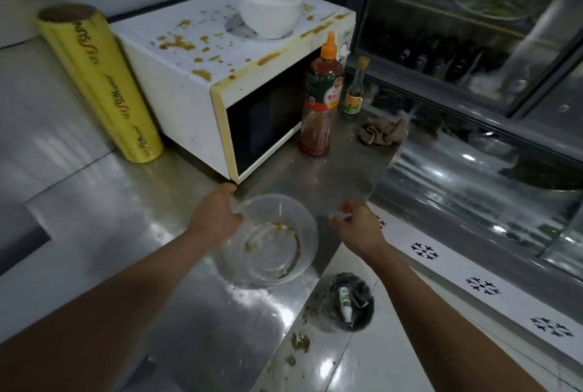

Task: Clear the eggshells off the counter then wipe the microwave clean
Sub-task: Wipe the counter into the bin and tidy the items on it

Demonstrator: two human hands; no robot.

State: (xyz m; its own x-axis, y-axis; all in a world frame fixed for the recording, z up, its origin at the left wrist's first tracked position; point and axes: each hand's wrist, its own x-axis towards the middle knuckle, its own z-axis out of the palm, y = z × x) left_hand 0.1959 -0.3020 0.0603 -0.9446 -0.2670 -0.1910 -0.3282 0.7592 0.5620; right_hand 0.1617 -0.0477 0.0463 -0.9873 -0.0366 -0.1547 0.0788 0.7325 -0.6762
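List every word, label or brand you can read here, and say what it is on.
"SUN", part of a longer repeated brand, the rest unclear: yellow cling-film roll.
Red sauce bottle label: print too blurred to read.
Small bottle label: too small.
Tube in the bin: unreadable.

Glossy, smeared stainless-steel counter (94, 234), clear plastic bowl (271, 243), matt white stained microwave (189, 76), rumpled brown cloth (381, 131).

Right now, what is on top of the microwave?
A white bowl stands on the microwave, toward its back right corner. Yellow-brown splatters cover the top and front edge. The patch under the bowl is hidden.
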